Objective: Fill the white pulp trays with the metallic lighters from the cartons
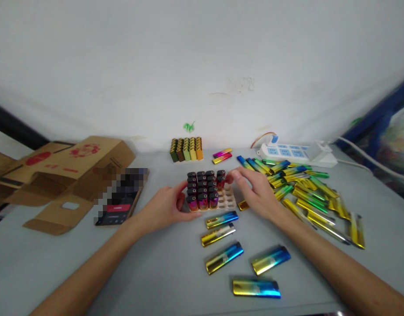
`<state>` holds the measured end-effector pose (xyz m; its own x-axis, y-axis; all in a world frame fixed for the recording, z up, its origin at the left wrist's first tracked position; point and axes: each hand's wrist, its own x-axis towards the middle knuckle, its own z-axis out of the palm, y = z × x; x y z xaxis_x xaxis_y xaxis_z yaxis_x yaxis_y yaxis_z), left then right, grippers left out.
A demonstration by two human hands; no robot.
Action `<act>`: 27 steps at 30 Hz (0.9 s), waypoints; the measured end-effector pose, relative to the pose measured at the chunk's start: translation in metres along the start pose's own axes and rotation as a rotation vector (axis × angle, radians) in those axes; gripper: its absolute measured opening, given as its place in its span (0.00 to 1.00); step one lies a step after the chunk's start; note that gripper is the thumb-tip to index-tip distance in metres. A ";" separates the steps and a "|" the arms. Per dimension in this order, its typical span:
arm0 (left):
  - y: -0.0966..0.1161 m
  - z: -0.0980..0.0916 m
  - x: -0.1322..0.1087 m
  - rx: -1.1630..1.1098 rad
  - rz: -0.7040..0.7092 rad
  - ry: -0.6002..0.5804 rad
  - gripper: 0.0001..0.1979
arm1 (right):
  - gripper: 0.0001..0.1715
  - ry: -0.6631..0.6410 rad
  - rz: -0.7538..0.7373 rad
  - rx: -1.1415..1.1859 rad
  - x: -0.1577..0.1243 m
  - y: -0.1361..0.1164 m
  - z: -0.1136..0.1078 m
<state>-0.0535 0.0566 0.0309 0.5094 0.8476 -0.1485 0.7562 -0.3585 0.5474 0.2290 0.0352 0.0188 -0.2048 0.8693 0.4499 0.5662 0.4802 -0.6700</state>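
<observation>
A pale tray with round-cornered slots stands on the grey table, filled at left with upright purple-red lighters with black tops. My left hand curves round the tray's left end, thumb along the front corner and fingers against the side. At the fourth column, my right hand has its fingers bent and pressed together at a lighter standing behind the bare slots; the fingertips are partly hidden. Near the right hand, a gold lighter lies partly covered.
Blue-gold lighters lie in front; a heap of gold, green and blue lighters spreads at right. Behind stand a block of gold-topped lighters, two loose lighters and a power strip. A phone and cardboard box occupy the left.
</observation>
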 end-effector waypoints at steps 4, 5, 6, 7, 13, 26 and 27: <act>0.001 0.000 0.000 0.001 -0.026 0.002 0.27 | 0.22 -0.001 0.013 -0.167 0.004 0.016 0.004; 0.001 0.000 0.000 0.002 -0.028 0.003 0.28 | 0.22 -0.025 -0.014 -0.216 0.005 0.021 0.006; 0.001 0.000 0.000 0.002 -0.024 0.004 0.28 | 0.24 -0.052 -0.044 -0.257 0.007 0.024 0.008; 0.001 0.000 0.000 0.003 -0.015 0.007 0.28 | 0.26 -0.081 -0.068 -0.291 0.009 0.027 0.010; 0.001 0.000 -0.001 0.005 0.010 0.019 0.28 | 0.34 -0.231 -0.045 -0.462 0.022 0.043 0.011; -0.003 0.002 -0.001 0.036 0.013 0.011 0.29 | 0.31 -0.406 -0.170 -0.645 0.078 0.075 0.007; -0.003 0.002 -0.001 0.035 0.010 0.009 0.30 | 0.29 -0.397 -0.197 -0.651 0.076 0.072 0.005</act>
<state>-0.0554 0.0558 0.0276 0.5136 0.8473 -0.1352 0.7647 -0.3806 0.5200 0.2500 0.1363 0.0014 -0.5501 0.8114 0.1973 0.8187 0.5706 -0.0639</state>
